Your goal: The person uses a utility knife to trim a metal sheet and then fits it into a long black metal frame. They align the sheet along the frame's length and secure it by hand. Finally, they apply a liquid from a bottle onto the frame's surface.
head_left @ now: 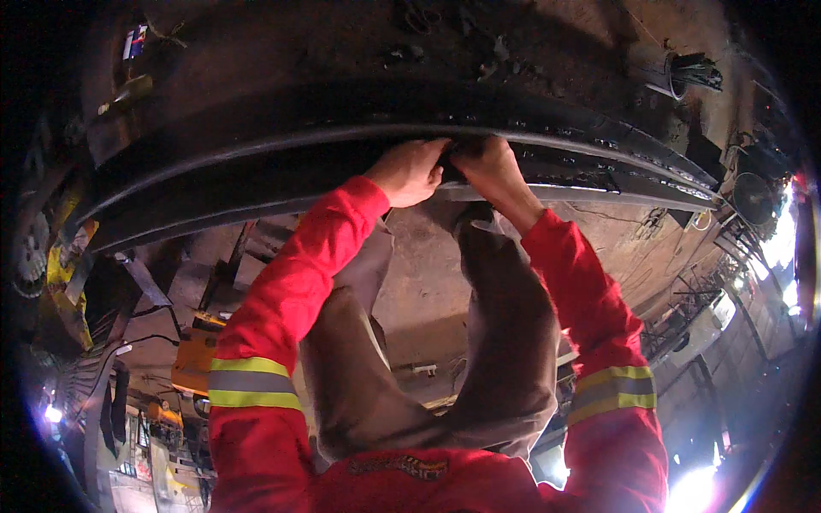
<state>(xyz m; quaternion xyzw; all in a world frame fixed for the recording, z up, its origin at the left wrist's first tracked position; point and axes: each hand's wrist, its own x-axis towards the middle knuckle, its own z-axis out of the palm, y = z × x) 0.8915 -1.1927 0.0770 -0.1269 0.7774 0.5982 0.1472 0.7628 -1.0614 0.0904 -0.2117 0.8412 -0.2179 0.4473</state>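
Observation:
A long dark steel beam (282, 175) with raised edges runs across the view in front of my knees. At its middle, my left hand (410, 173) reaches into the channel between the two edges, fingers curled together. My right hand (494, 169) is close beside it, also closed, knuckles near the far edge. A small dark patch shows between the two hands; whether it is a held thing or the beam itself I cannot make out. Both sets of fingertips are hidden.
A bucket of thin rods (676, 73) stands on the floor at the far right. A yellow-orange machine (195, 359) is at the left, near a cable. Bright light glares at the right rim. My bent legs (505, 325) are just behind the beam.

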